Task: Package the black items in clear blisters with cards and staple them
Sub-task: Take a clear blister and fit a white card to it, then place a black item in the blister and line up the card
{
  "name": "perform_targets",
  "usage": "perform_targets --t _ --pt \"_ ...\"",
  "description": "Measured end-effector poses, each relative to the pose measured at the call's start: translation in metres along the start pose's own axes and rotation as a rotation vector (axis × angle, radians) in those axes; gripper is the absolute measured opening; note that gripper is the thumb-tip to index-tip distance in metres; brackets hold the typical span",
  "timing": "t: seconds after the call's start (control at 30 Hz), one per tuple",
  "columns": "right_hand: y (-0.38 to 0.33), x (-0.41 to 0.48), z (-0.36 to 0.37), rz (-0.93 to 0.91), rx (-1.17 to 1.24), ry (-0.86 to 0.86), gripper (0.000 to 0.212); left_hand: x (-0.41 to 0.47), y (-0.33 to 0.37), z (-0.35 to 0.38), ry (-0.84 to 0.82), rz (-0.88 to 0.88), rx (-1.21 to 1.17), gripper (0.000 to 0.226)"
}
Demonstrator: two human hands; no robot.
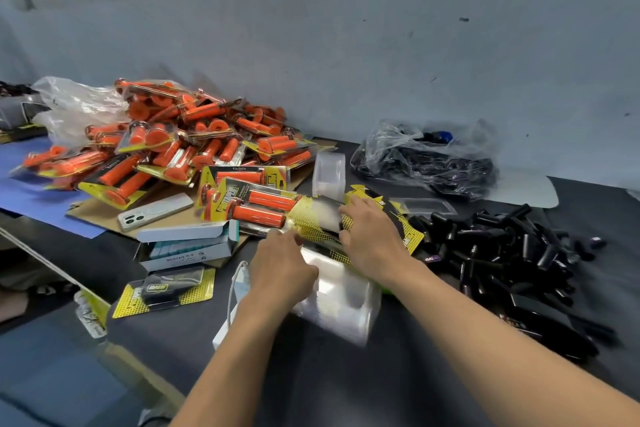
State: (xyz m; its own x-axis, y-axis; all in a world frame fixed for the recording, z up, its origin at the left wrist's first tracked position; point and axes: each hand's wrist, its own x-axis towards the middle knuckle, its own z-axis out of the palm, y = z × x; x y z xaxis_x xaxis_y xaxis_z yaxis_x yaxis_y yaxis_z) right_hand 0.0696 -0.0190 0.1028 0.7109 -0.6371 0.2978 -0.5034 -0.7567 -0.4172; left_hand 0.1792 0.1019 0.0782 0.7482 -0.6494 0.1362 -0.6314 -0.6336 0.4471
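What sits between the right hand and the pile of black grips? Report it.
Nothing visible. The right hand rests on the yellow cards, and the black grips lie uncovered just past the cards' right edge.

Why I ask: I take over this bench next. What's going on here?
A person is handling a stack of yellow-and-black printed cards on the dark table: right hand rests on top, left hand at its edge, grip blurred. Stacked clear plastic blisters lie just in front; loose black grips wait at the right. One black pack looks finished.
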Motion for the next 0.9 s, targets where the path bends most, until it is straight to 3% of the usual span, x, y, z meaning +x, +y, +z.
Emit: perform_targets --t 0.13,0.3,0.37,0.43,0.53,0.67,0.8,0.9 --pt "-0.004 -0.033 -0.003 -0.034 0.140 0.142 0.025 -0.004 0.006 0.001 0.045 0.020 0.075 0.038" --pt "-0.010 -0.069 -0.005 0.066 0.051 -0.099 0.035 -0.010 0.018 0.003 0.202 0.075 0.254 0.034" --pt "-0.010 -0.076 -0.005 0.080 0.043 -0.103 0.043 -0.013 0.019 0.006 0.297 0.118 0.243 0.040" --pt "-0.009 -0.079 -0.007 0.071 0.051 -0.071 0.046 -0.017 0.019 0.005 0.349 0.134 0.099 0.041" --pt "-0.006 -0.079 -0.009 0.069 0.125 0.018 0.047 -0.017 0.019 -0.005 0.275 0.032 -0.235 0.035" --pt "-0.005 -0.080 -0.012 0.078 0.267 0.162 0.016 -0.017 0.021 -0.025 0.189 0.008 -0.481 0.030" --pt "-0.002 -0.079 -0.020 0.152 0.442 0.210 0.026 -0.025 0.026 -0.043 0.122 0.072 -0.853 0.027" --pt "0.000 -0.084 -0.031 0.166 0.608 0.184 0.024 -0.032 0.034 -0.045 0.078 0.036 -1.186 0.011"
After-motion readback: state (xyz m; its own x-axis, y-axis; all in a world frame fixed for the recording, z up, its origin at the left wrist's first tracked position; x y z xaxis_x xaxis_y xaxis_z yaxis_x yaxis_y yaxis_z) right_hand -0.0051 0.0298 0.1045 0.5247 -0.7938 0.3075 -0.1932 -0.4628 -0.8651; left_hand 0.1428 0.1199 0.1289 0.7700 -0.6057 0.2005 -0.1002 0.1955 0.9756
